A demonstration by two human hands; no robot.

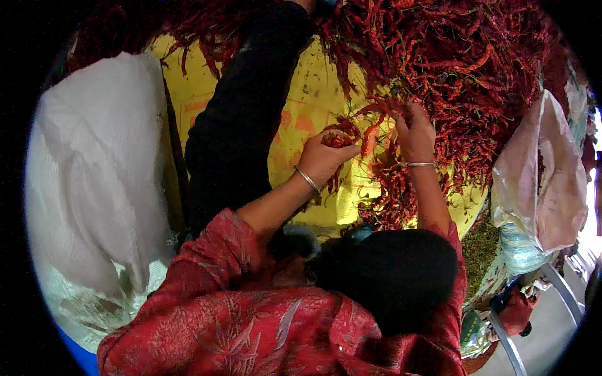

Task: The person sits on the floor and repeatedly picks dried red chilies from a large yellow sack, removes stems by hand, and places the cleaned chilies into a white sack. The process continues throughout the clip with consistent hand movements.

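Observation:
My left hand (323, 157) is curled around a small bunch of dried red chillies (336, 139), whose thin stems stick out beyond the fingers. To its right, my right hand (417, 136) reaches into the near edge of a large heap of dried red chillies (451, 70). Its thumb and fingers touch chillies there, but the fingertips blend into the heap, so their grip is unclear. Beneath both hands lies a yellow printed sheet (301, 207). A smaller pile of chillies (395, 192) rests on it, just below my right hand.
A big white woven sack (101, 155) stands at the left. My dark-trousered leg (240, 113) stretches across the sheet. At the right are a pinkish sack (545, 174), greenish-brown debris (482, 256) and curved metal bars (508, 345). More chillies (127, 30) lie at the upper left.

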